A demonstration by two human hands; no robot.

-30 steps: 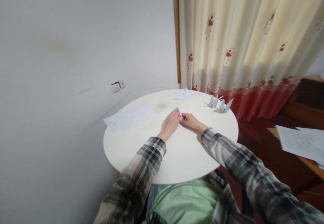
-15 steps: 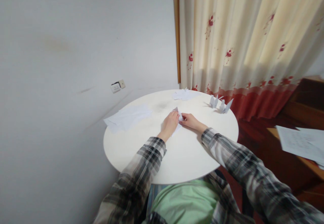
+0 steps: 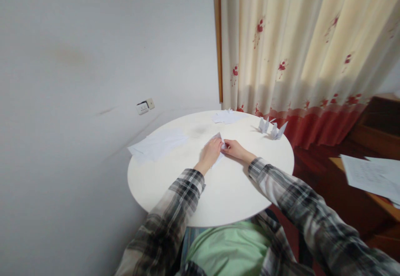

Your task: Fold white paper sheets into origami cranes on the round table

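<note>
Both hands meet over a small folded sheet of white paper on the round white table. My left hand lies across the paper, its fingers closed on it and hiding much of its middle. From the other side, my right hand pinches the paper's right edge between thumb and fingers. A pointed tip sticks up past the left fingers, and a lower corner shows below between the hands. The exact folds are too small to make out.
White sheets lie at the table's left edge, and more paper pieces at the back. Folded paper figures stand at the right rim. Papers rest on wooden furniture at right; a curtain hangs behind.
Almost nothing differs. The left fingers have shifted very slightly on the paper; the right hand keeps its pinch in the same spot.
</note>
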